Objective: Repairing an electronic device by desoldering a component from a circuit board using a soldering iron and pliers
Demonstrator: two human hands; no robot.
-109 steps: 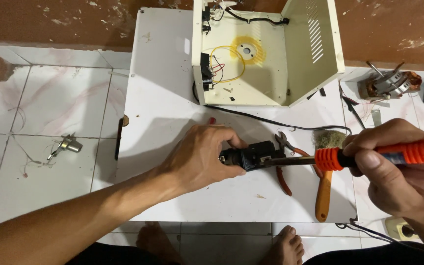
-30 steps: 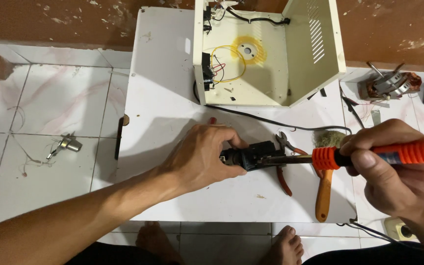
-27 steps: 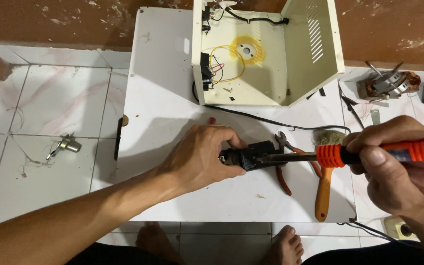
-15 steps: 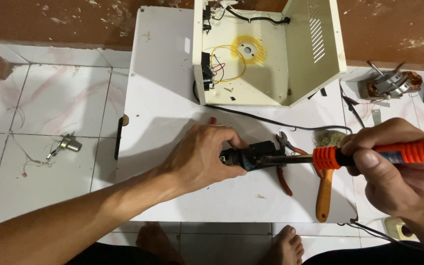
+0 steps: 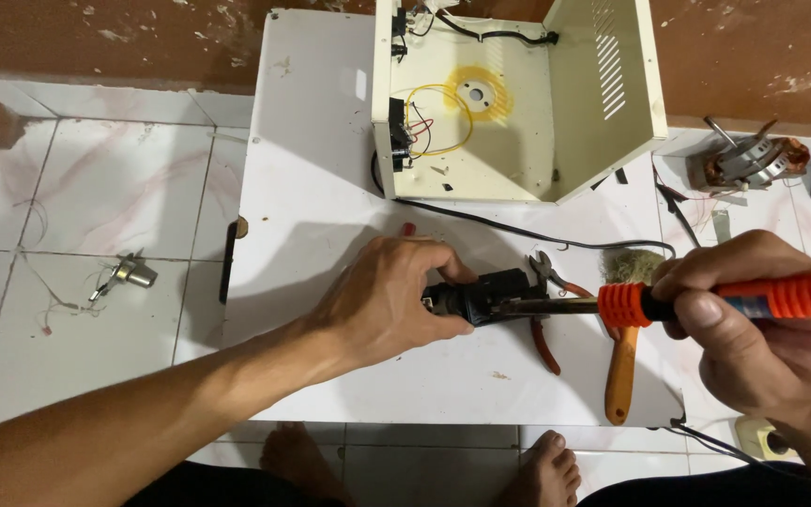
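On a white desk (image 5: 330,188), the left hand (image 5: 382,305) closes its grip on a small black part (image 5: 481,296) while the right hand (image 5: 753,329) clasps an orange-handled soldering iron (image 5: 706,300) — its tip at the part; a slip could likely burn the nearby fingers.

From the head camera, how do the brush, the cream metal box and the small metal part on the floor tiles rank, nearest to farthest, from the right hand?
1. Brush, just left of the right hand.
2. Cream metal box, up at the board's far end.
3. Small metal part, far left on the tiles.
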